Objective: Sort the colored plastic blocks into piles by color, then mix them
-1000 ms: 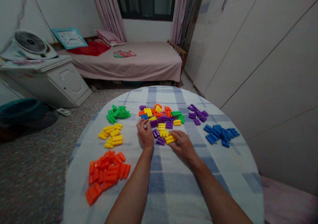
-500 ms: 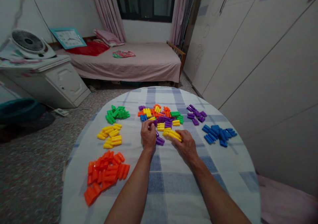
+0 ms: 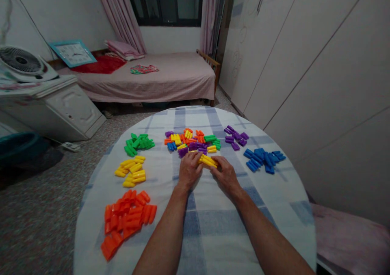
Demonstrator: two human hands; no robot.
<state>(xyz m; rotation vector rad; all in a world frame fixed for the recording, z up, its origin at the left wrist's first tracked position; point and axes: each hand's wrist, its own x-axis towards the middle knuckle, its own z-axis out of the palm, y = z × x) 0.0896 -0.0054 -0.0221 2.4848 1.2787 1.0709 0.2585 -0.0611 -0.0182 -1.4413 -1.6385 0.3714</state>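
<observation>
Yellow plastic blocks (image 3: 208, 160), shaped like joined tubes, lie between my two hands over the near side of a mixed pile. My right hand (image 3: 226, 175) grips their right end. My left hand (image 3: 189, 171) is closed at their left end, its fingertips partly hidden behind its back. Just beyond the hands, the mixed pile (image 3: 190, 141) holds orange, yellow, green, blue and purple blocks. Purple blocks (image 3: 183, 152) lie close to my left fingers. Whatever is beneath my left hand is hidden.
Around the round, cloth-covered table (image 3: 213, 234) lie single-colour piles: green (image 3: 138, 143), yellow (image 3: 131, 172) and orange (image 3: 128, 218) on the left, purple (image 3: 236, 137) and blue (image 3: 264, 160) on the right. A bed (image 3: 152, 84) stands beyond; a wardrobe (image 3: 304, 63) lines the right.
My left hand has moved right and nearer, meeting the yellow blocks held in my right hand. Purple blocks seen beside it before are now out of sight there. The view has turned slightly right.
</observation>
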